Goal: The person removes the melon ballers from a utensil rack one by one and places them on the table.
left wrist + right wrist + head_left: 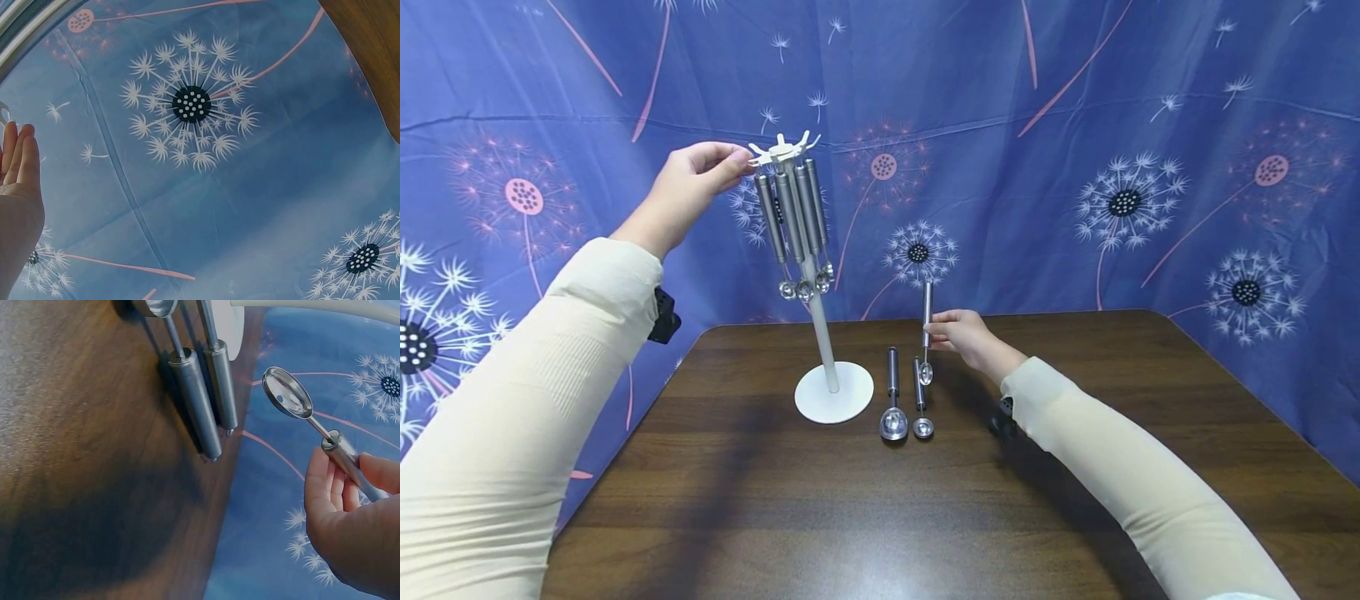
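At the left, a white utensil stand (824,333) rises from a round base. My left hand (698,177) pinches one of the hooks on its top ring (781,152). Several small measuring spoons (790,221) with steel handles hang from that ring, bowls down. My right hand (967,337) grips a measuring spoon (287,392) by its handle, fingers on one side and thumb on the other. This spoon is upright above the table with its bowl lowest. Just left of it lie a larger scoop-like spoon (893,423) and a small measuring spoon (922,427), handles pointing away.
The brown wooden table (865,508) carries the stand's white base (833,406) near its back left. Behind it hangs a blue dandelion-print cloth (1000,208). Wrist cameras (664,317) sit under both sleeves.
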Motion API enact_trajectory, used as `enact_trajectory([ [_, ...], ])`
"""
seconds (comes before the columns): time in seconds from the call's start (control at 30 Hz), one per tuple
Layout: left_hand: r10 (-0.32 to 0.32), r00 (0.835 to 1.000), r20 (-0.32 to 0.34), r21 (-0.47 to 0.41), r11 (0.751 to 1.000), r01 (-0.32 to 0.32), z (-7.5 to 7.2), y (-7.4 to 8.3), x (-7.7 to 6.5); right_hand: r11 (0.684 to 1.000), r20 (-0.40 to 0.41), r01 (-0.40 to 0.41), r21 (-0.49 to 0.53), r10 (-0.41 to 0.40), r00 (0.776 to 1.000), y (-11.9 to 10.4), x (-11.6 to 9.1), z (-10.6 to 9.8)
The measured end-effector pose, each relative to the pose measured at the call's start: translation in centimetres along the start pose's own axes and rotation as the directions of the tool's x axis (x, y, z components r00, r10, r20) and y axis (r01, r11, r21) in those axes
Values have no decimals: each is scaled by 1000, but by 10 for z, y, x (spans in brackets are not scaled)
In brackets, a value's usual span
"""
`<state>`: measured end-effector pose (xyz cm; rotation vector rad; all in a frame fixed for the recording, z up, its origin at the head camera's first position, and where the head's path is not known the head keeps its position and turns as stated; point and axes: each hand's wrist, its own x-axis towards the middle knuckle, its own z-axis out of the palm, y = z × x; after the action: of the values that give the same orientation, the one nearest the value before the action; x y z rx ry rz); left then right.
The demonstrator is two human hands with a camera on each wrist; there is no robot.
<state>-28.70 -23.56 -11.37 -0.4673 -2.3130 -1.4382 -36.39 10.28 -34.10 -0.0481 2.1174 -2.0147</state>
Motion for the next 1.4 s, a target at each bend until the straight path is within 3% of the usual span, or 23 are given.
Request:
enact_trajectory([
  [0.73,6,1000,-8,17,1000,-6,2,-2,0,983,65,-137,-122,146,987,40,-2,-13],
  [1.13,2,1000,-12,20,1000,-2,2,-2,-1,956,104,-246,-158,264,959,60,-2,-13],
  [1.4,2,1000,-14,15,1000,-2,2,-1,0,935,84,-295,-196,315,945,59,-4,-9],
])
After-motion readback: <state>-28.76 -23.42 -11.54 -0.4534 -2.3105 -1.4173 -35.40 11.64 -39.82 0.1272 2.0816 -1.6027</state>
